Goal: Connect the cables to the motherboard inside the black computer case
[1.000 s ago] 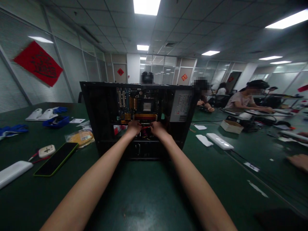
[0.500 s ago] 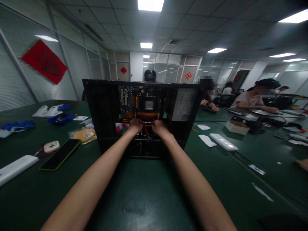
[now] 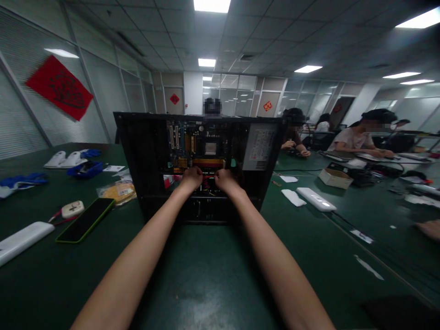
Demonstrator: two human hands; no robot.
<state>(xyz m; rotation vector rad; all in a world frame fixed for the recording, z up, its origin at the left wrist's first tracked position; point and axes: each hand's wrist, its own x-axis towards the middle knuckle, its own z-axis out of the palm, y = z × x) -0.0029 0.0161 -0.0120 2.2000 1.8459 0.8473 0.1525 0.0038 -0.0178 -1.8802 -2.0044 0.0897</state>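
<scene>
A black computer case (image 3: 202, 211) stands on the green table with its open side facing me. Inside it are the motherboard (image 3: 197, 142), red and yellow memory slots (image 3: 208, 163) and a grey power supply (image 3: 260, 146) at the upper right. My left hand (image 3: 192, 178) is closed just below the slots, fingertips pressed together. A short way to its right, my right hand (image 3: 224, 179) is closed too, its fingers curled. Thin reddish wires (image 3: 207, 178) show between the two hands. What either hand pinches is too small and dark to make out.
Left of the case lie a phone (image 3: 85, 221), a yellow packet (image 3: 119, 191), a blue tray (image 3: 85, 169) and gloves (image 3: 65, 159). To the right are a white power bank (image 3: 316, 199) and a cardboard box (image 3: 335, 178). Other people sit at the far right.
My hands keep nearly the same place inside the case, still closed. The whole view has shifted slightly, so the surroundings sit a little further left.
</scene>
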